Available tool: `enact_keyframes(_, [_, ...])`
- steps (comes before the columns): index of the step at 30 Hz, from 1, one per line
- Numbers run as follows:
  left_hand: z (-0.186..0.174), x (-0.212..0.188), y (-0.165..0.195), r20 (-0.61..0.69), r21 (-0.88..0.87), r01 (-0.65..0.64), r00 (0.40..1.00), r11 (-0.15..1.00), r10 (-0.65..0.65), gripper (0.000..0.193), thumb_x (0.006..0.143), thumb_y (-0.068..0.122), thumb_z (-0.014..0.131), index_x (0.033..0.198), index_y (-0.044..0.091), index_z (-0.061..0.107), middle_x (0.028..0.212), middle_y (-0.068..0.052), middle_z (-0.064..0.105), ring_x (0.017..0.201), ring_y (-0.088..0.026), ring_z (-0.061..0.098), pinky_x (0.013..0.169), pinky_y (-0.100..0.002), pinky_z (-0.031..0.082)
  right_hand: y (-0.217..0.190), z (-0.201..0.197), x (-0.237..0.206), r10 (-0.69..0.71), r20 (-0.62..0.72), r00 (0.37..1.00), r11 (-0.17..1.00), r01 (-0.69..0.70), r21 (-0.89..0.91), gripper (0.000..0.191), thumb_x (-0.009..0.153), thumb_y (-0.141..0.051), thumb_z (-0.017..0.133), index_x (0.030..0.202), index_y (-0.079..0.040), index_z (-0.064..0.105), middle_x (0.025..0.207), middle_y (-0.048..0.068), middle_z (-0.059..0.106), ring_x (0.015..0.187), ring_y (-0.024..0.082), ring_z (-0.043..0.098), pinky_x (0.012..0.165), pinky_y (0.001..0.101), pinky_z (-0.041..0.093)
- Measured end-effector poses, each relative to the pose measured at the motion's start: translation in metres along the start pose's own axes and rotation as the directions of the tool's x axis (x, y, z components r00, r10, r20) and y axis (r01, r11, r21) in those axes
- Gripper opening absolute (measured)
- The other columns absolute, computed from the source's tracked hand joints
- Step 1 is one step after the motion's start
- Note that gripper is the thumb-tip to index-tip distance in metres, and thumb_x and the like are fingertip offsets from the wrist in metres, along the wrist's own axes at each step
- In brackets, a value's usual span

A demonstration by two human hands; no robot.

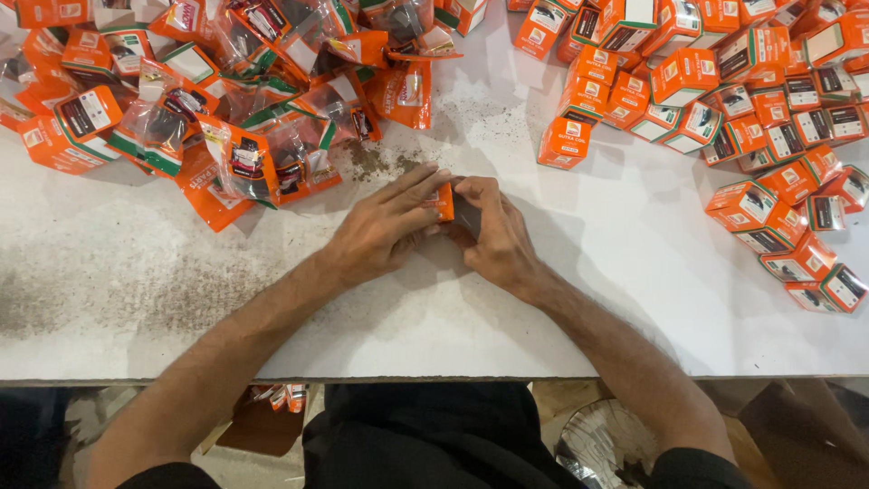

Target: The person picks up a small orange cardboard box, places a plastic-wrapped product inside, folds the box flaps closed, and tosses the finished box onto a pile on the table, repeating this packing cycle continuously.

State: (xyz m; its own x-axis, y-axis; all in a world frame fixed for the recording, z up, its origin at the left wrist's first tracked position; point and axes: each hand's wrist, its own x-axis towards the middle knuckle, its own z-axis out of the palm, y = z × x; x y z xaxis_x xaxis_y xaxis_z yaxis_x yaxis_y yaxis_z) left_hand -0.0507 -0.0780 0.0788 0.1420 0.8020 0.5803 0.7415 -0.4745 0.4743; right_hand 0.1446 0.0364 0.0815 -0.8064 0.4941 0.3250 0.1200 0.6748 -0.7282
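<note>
Both of my hands meet at the middle of the white table (136,299). Between them is a small orange box (444,201) with a dark part showing at its right side. My left hand (385,226) lies flat over its left end, fingers stretched across the top. My right hand (493,231) grips its right end with bent fingers. Most of the box is hidden under my fingers.
A heap of clear plastic pouches with orange cards (235,100) lies at the back left. Many small orange boxes (751,100) are piled at the back right and along the right edge. Dark dust (380,163) speckles the table. The table's front edge runs just below my forearms.
</note>
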Motion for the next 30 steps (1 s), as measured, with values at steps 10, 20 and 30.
enact_keyframes(10, [-0.013,0.026,-0.005,-0.090,0.176,-0.118,0.987,0.977,0.135,0.024,0.094,0.005,0.073,0.116,0.003,0.065,0.145,-0.016,0.056,0.142,-0.037,0.048,0.124,-0.059,0.034,0.018,-0.034,0.025,-0.241,0.081,0.967,0.710,0.233,-0.665,0.077,0.076,-0.011,0.079,0.145,0.004,0.048,0.138,0.020,0.054,0.144,0.038,0.041,0.123,0.0677,0.013])
enact_keyframes(20, [0.044,0.206,-0.122,-0.299,0.618,0.091,0.946,0.781,0.127,0.034,0.075,0.000,0.068,0.109,0.001,0.064,0.094,-0.012,0.066,0.101,-0.032,0.061,0.087,-0.047,0.048,0.055,-0.078,0.032,-0.188,-0.261,0.947,0.602,-0.099,-0.793,0.076,0.088,-0.016,0.082,0.148,0.011,0.044,0.156,0.029,0.038,0.150,0.047,0.032,0.122,0.0701,0.014])
enact_keyframes(30, [0.027,0.075,0.015,-0.270,0.048,0.031,0.963,0.998,-0.017,0.036,0.089,-0.002,0.064,0.125,0.003,0.061,0.119,-0.016,0.067,0.108,-0.033,0.067,0.090,-0.044,0.059,0.033,-0.030,0.016,0.193,-0.194,0.962,0.980,-0.180,0.083,0.072,0.090,0.002,0.070,0.154,-0.003,0.038,0.143,0.017,0.063,0.137,0.025,0.062,0.115,0.0403,0.052])
